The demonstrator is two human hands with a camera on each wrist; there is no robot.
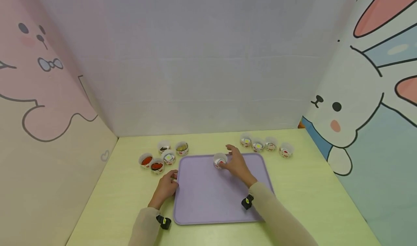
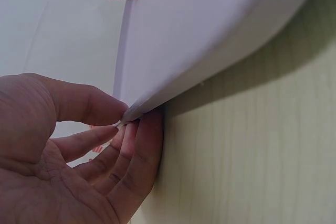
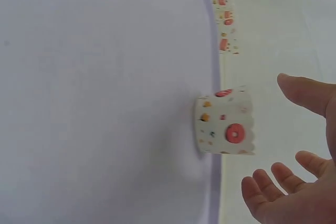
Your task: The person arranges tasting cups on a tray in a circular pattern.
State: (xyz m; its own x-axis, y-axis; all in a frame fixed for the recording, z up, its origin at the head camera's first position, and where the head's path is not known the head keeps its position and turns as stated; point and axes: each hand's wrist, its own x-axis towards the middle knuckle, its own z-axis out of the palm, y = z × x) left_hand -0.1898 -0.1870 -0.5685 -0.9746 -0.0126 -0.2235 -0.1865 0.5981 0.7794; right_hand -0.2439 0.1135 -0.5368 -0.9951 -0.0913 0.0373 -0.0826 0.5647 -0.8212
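Note:
A lilac tray [image 1: 208, 199] lies on the table, and my left hand [image 1: 165, 189] is at its left side. In the left wrist view the thumb and fingers of that hand [image 2: 89, 145] pinch the tray's rim [image 2: 173, 85]. Near the tray's far edge stands an upright paper cup [image 1: 220, 160] with a scalloped top. Its white wall carries a red doughnut print [image 3: 226, 124] in the right wrist view. My right hand [image 1: 237, 166] is beside this cup, thumb and fingers spread apart, and the cup stands just beyond their tips.
Several similar cups stand left of the tray, including one with red contents [image 1: 146, 161] and one with yellowish contents [image 1: 182, 148]. Behind the tray's right corner is a row of several more cups [image 1: 258, 145]. A white back wall [image 1: 208, 76] and printed side panels [image 1: 355, 130] enclose the table [image 1: 312, 202].

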